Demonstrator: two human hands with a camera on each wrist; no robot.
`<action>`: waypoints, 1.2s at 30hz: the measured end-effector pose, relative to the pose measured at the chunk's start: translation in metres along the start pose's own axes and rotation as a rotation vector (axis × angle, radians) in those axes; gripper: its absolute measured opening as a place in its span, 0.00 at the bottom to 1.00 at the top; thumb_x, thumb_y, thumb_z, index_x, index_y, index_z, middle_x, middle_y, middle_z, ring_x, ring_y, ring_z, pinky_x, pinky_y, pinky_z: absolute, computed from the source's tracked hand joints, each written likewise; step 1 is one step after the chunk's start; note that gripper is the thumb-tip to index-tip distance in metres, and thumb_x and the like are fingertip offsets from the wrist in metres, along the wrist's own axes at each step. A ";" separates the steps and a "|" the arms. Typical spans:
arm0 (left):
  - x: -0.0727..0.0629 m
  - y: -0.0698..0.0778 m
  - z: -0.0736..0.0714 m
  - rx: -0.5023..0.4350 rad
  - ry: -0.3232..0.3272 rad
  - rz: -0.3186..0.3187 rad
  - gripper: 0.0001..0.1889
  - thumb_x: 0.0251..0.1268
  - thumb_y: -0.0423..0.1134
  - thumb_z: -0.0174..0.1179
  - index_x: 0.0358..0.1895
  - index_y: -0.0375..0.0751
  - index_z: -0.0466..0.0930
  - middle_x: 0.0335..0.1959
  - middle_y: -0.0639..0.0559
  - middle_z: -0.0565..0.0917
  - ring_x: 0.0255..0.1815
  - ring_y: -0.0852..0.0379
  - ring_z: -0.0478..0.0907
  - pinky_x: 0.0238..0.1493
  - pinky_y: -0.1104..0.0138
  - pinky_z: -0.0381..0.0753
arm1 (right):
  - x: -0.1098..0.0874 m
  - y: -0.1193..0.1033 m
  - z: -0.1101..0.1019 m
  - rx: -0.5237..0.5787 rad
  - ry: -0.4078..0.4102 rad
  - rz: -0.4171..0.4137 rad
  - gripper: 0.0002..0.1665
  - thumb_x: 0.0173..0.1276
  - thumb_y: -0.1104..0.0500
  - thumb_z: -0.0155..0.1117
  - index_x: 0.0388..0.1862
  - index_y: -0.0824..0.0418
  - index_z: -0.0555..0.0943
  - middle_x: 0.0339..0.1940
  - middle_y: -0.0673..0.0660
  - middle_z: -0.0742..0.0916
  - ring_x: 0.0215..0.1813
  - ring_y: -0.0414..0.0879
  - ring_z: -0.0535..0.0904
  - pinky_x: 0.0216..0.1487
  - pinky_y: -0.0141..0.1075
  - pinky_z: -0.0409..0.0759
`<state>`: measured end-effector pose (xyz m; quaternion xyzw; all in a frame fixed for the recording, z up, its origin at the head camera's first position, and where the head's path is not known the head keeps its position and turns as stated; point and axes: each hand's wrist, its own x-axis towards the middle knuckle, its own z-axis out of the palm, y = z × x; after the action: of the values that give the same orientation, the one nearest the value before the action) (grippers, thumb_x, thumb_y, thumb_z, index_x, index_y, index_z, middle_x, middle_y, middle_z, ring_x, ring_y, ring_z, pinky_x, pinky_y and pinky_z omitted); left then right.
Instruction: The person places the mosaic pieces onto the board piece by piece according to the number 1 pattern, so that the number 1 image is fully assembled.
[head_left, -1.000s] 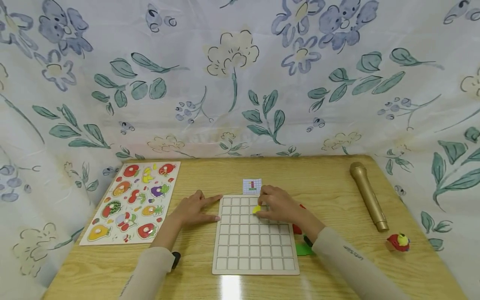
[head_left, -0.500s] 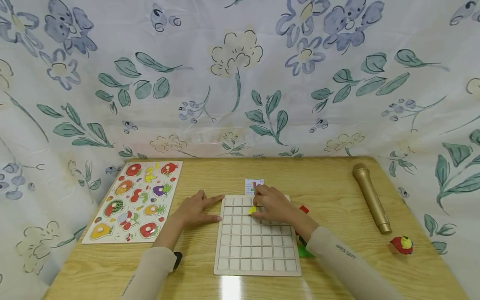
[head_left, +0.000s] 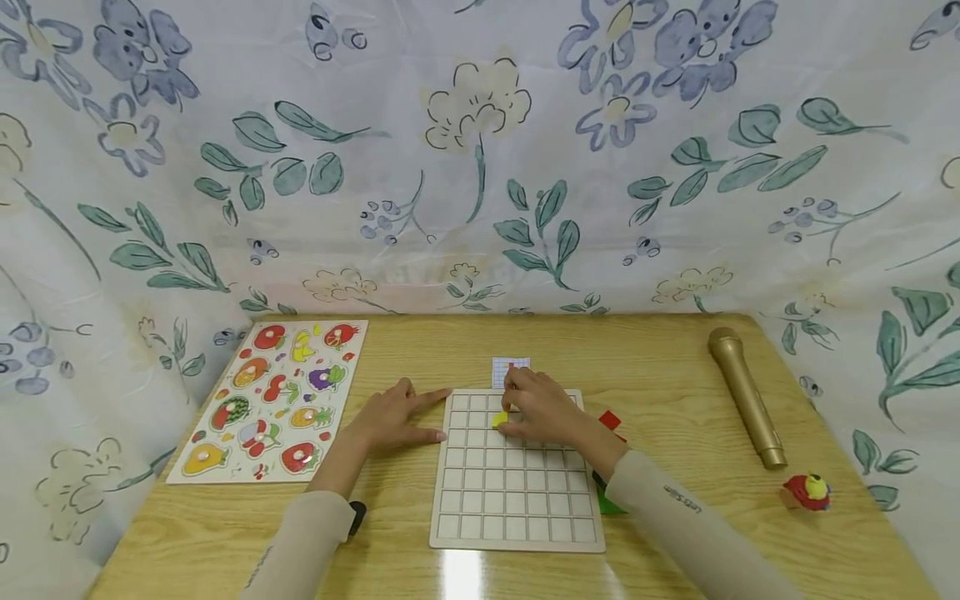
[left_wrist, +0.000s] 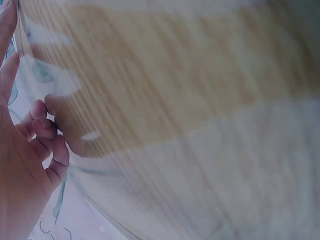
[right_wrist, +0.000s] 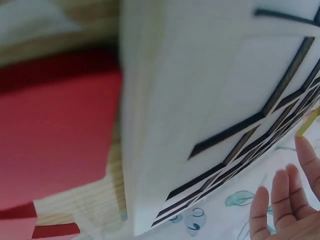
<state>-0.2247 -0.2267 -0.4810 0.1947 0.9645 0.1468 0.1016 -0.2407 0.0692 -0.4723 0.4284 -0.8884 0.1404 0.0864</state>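
A pale grid board (head_left: 482,481) with raised square cells lies flat in the middle of the table. At its left edge is my left hand (head_left: 386,417), with index finger and thumb stretched out to the board's rim; its other fingers (left_wrist: 59,155) bend inward in the left wrist view. Over the upper rows, my right hand (head_left: 542,408) pinches a small yellow piece (head_left: 499,421), whose edge also shows as a yellow strip (right_wrist: 307,123) in the right wrist view. Right behind the board lies a small printed grid card (head_left: 501,368), partly covered by my right hand.
Red pieces (head_left: 610,419) and a green piece (head_left: 611,502) lie along the board's right side, partly under my right forearm. A fruit puzzle board (head_left: 277,408) is at the left. Farther right are a gold microphone (head_left: 746,396) and a small red-and-yellow toy (head_left: 808,492).
My right hand has slid left over the upper rows with the yellow piece, baring more of the red pieces. My left hand has stayed at the board's left edge.
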 end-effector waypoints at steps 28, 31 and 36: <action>0.002 -0.002 0.004 0.002 -0.005 -0.013 0.40 0.55 0.72 0.61 0.73 0.71 0.65 0.40 0.51 0.68 0.32 0.54 0.64 0.36 0.61 0.60 | 0.006 -0.005 0.002 -0.036 -0.051 0.019 0.16 0.60 0.45 0.75 0.34 0.57 0.86 0.48 0.54 0.78 0.49 0.47 0.74 0.49 0.45 0.77; 0.002 -0.003 0.004 0.004 -0.005 -0.010 0.40 0.55 0.72 0.61 0.73 0.71 0.64 0.40 0.51 0.68 0.31 0.54 0.64 0.35 0.61 0.60 | 0.006 -0.005 0.002 -0.032 -0.058 0.020 0.16 0.60 0.45 0.75 0.34 0.57 0.86 0.48 0.54 0.78 0.49 0.47 0.74 0.49 0.45 0.77; 0.001 -0.003 0.004 0.006 -0.001 -0.006 0.40 0.56 0.72 0.60 0.74 0.71 0.64 0.39 0.51 0.67 0.31 0.55 0.63 0.35 0.62 0.59 | 0.006 -0.005 0.003 -0.022 -0.064 0.034 0.16 0.60 0.45 0.75 0.35 0.57 0.86 0.48 0.54 0.78 0.49 0.47 0.73 0.48 0.44 0.76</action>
<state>-0.2261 -0.2280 -0.4858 0.1922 0.9655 0.1435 0.1017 -0.2402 0.0610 -0.4730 0.4167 -0.8994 0.1180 0.0602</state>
